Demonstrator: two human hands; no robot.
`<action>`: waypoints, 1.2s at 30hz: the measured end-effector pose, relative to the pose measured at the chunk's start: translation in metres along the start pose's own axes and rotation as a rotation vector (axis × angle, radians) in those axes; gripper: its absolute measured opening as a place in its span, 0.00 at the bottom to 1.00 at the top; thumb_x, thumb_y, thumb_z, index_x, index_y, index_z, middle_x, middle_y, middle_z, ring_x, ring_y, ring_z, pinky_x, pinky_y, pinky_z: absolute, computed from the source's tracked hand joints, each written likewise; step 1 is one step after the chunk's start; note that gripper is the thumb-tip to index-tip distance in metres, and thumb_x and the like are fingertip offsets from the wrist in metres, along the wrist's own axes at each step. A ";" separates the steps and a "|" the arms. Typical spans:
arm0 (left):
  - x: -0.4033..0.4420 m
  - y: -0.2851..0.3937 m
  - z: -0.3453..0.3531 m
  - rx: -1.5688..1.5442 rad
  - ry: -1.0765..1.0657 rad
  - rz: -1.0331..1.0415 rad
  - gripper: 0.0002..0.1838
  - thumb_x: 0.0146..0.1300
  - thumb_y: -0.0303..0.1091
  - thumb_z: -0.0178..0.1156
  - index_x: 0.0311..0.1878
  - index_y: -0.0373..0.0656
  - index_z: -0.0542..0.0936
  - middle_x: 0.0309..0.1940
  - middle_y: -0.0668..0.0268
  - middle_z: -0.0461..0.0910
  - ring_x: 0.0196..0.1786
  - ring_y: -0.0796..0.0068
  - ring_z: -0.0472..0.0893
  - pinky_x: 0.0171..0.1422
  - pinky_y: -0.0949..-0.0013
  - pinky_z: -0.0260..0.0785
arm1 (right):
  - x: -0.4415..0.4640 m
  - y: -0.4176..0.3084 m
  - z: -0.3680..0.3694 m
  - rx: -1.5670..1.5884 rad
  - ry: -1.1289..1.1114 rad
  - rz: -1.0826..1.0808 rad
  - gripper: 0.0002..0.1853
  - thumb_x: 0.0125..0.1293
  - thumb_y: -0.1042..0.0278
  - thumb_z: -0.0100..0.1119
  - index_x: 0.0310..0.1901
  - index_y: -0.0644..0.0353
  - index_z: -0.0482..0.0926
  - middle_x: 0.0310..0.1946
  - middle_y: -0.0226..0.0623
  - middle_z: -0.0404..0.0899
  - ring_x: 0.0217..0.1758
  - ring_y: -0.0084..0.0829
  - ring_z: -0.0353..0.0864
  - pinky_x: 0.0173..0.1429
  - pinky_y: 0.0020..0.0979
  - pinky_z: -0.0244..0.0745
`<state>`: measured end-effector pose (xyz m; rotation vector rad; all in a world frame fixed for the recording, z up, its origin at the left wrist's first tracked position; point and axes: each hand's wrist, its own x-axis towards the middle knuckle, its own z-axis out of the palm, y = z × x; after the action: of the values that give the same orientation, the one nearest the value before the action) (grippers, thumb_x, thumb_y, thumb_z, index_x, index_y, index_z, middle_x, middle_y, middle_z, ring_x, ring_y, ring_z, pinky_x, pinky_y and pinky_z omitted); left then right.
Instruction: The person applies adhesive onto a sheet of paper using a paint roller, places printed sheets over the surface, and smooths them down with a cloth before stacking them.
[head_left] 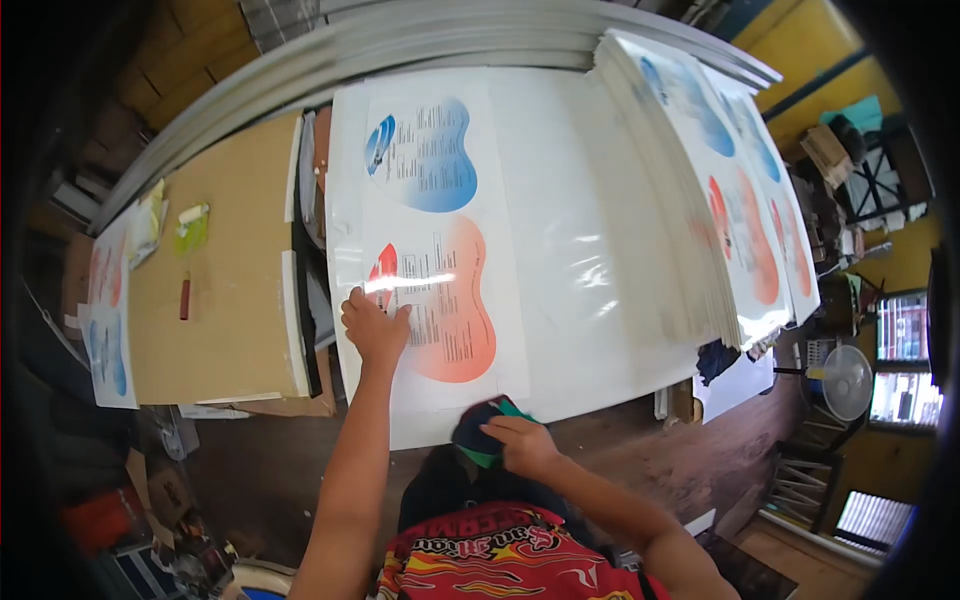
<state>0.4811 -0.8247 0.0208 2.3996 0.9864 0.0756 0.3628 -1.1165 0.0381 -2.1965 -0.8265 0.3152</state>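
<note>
A glossy printed sheet (505,340) with a blue shape and an orange-red shape, both carrying text, lies on the white table (610,370). My left hand (375,328) rests on its lower left part, beside the red figure, with fingers apart and holding nothing. At the table's front edge, close to my body, my right hand (525,446) grips a folded cloth (480,425), dark navy with green. Part of the cloth is hidden under my fingers.
On the right stands a thick stack of printed sheets (690,200). A brown board (220,290) at left bears a dark red stick (185,297) and a yellow-green packet (190,230). A fan (845,383) stands at far right.
</note>
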 end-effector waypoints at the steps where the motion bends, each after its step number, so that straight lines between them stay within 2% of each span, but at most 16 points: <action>1: 0.006 -0.002 -0.002 -0.003 -0.027 -0.067 0.47 0.46 0.44 0.80 0.64 0.35 0.66 0.65 0.42 0.67 0.64 0.43 0.72 0.63 0.51 0.67 | -0.019 -0.006 -0.009 0.019 0.104 0.024 0.26 0.46 0.86 0.56 0.49 0.57 0.86 0.48 0.44 0.85 0.50 0.43 0.86 0.56 0.39 0.83; 4: 0.045 -0.025 0.017 0.011 -0.058 -0.077 0.39 0.36 0.43 0.83 0.51 0.36 0.76 0.46 0.50 0.82 0.44 0.53 0.83 0.45 0.59 0.75 | -0.065 -0.030 -0.041 -0.011 0.393 0.139 0.27 0.45 0.88 0.52 0.49 0.61 0.85 0.43 0.48 0.85 0.47 0.45 0.87 0.55 0.37 0.82; 8: 0.088 -0.009 -0.032 -0.278 -0.227 0.176 0.20 0.39 0.39 0.78 0.28 0.37 0.79 0.24 0.59 0.81 0.28 0.65 0.81 0.32 0.62 0.72 | -0.137 -0.035 -0.062 0.035 0.735 0.300 0.26 0.45 0.88 0.54 0.50 0.66 0.82 0.39 0.43 0.85 0.42 0.38 0.86 0.49 0.33 0.81; 10: 0.061 0.051 -0.117 -0.507 -0.336 0.240 0.15 0.42 0.35 0.75 0.27 0.36 0.79 0.20 0.61 0.80 0.25 0.68 0.82 0.29 0.61 0.72 | -0.170 -0.037 -0.066 0.485 0.953 0.511 0.22 0.50 0.86 0.57 0.50 0.66 0.82 0.38 0.36 0.83 0.40 0.29 0.83 0.48 0.30 0.78; 11: 0.075 0.065 -0.141 -0.413 -0.258 0.334 0.11 0.45 0.31 0.71 0.29 0.36 0.80 0.21 0.60 0.80 0.27 0.67 0.84 0.30 0.60 0.74 | -0.181 -0.040 -0.065 0.719 1.047 0.613 0.21 0.52 0.86 0.58 0.50 0.66 0.82 0.38 0.33 0.83 0.39 0.25 0.81 0.47 0.28 0.77; 15: -0.022 0.170 -0.269 0.042 -0.162 0.620 0.14 0.49 0.35 0.61 0.33 0.33 0.83 0.32 0.45 0.85 0.34 0.47 0.86 0.40 0.53 0.77 | -0.184 -0.051 -0.078 0.648 1.073 0.604 0.14 0.68 0.70 0.64 0.51 0.66 0.81 0.45 0.30 0.82 0.44 0.22 0.77 0.52 0.27 0.73; 18: -0.085 0.197 -0.224 0.175 -0.104 0.740 0.15 0.47 0.35 0.59 0.34 0.35 0.85 0.36 0.49 0.86 0.41 0.48 0.86 0.46 0.50 0.77 | -0.153 -0.047 -0.087 0.526 1.055 0.658 0.14 0.71 0.69 0.60 0.53 0.69 0.80 0.47 0.31 0.82 0.45 0.23 0.78 0.53 0.28 0.73; 19: -0.105 0.198 -0.202 0.233 -0.146 0.760 0.13 0.46 0.35 0.61 0.34 0.39 0.86 0.36 0.52 0.87 0.44 0.52 0.86 0.50 0.53 0.78 | -0.144 -0.020 -0.079 0.591 1.131 0.581 0.10 0.72 0.69 0.60 0.47 0.68 0.81 0.34 0.27 0.81 0.37 0.17 0.74 0.43 0.25 0.71; 20: -0.125 0.206 -0.197 0.362 -0.424 0.657 0.17 0.47 0.36 0.62 0.40 0.39 0.85 0.46 0.49 0.85 0.51 0.53 0.85 0.52 0.55 0.77 | -0.122 -0.031 -0.088 0.573 1.118 0.531 0.13 0.73 0.68 0.58 0.50 0.70 0.80 0.39 0.29 0.82 0.41 0.21 0.76 0.48 0.28 0.72; 21: -0.123 0.188 -0.141 0.318 -0.422 0.651 0.22 0.51 0.37 0.61 0.49 0.36 0.82 0.60 0.43 0.76 0.58 0.48 0.81 0.56 0.56 0.76 | -0.093 -0.043 -0.099 0.556 1.106 0.486 0.15 0.75 0.67 0.56 0.54 0.72 0.79 0.43 0.32 0.83 0.44 0.25 0.78 0.54 0.30 0.73; 23: -0.132 0.144 -0.072 0.312 -0.442 0.648 0.34 0.60 0.55 0.61 0.60 0.34 0.76 0.65 0.43 0.69 0.67 0.43 0.71 0.69 0.38 0.62 | -0.049 -0.023 -0.102 0.149 1.016 0.413 0.15 0.72 0.72 0.57 0.55 0.73 0.77 0.44 0.45 0.83 0.47 0.37 0.81 0.56 0.36 0.75; 24: -0.135 0.120 -0.055 0.307 -0.466 0.638 0.40 0.61 0.62 0.60 0.63 0.33 0.73 0.67 0.43 0.68 0.72 0.43 0.65 0.75 0.35 0.51 | -0.025 -0.015 -0.100 0.119 0.944 0.393 0.19 0.70 0.75 0.56 0.61 0.72 0.74 0.55 0.54 0.79 0.58 0.43 0.80 0.64 0.38 0.71; 26: -0.125 0.074 -0.040 0.306 -0.492 0.595 0.44 0.61 0.60 0.60 0.68 0.30 0.68 0.75 0.40 0.58 0.78 0.41 0.56 0.79 0.36 0.43 | 0.024 -0.013 -0.093 -0.089 0.765 0.229 0.29 0.64 0.82 0.55 0.68 0.68 0.69 0.65 0.59 0.73 0.69 0.55 0.72 0.73 0.42 0.65; 29: -0.100 -0.014 -0.007 0.235 -0.149 0.597 0.48 0.62 0.61 0.60 0.72 0.28 0.64 0.78 0.40 0.50 0.81 0.40 0.47 0.81 0.37 0.36 | 0.095 0.001 -0.052 -0.233 0.350 0.084 0.32 0.63 0.74 0.58 0.70 0.70 0.66 0.71 0.55 0.66 0.75 0.52 0.64 0.78 0.43 0.59; 32: -0.086 -0.051 0.010 0.149 -0.160 0.631 0.52 0.62 0.63 0.58 0.75 0.26 0.59 0.79 0.39 0.46 0.82 0.39 0.43 0.81 0.36 0.32 | 0.154 0.033 0.020 -0.432 -0.174 -0.168 0.38 0.62 0.63 0.60 0.73 0.68 0.61 0.77 0.50 0.57 0.82 0.49 0.51 0.82 0.47 0.46; 36: -0.079 -0.051 0.002 0.233 -0.329 0.620 0.56 0.60 0.67 0.58 0.74 0.23 0.58 0.78 0.37 0.48 0.81 0.38 0.45 0.81 0.36 0.32 | 0.204 0.030 0.015 -0.518 -0.333 -0.340 0.41 0.60 0.59 0.63 0.74 0.65 0.60 0.77 0.46 0.56 0.81 0.46 0.52 0.82 0.50 0.45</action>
<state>0.3911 -0.8480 0.0053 2.7285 0.0875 -0.2149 0.5246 -0.9910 0.0121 -2.4423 -1.5905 0.3277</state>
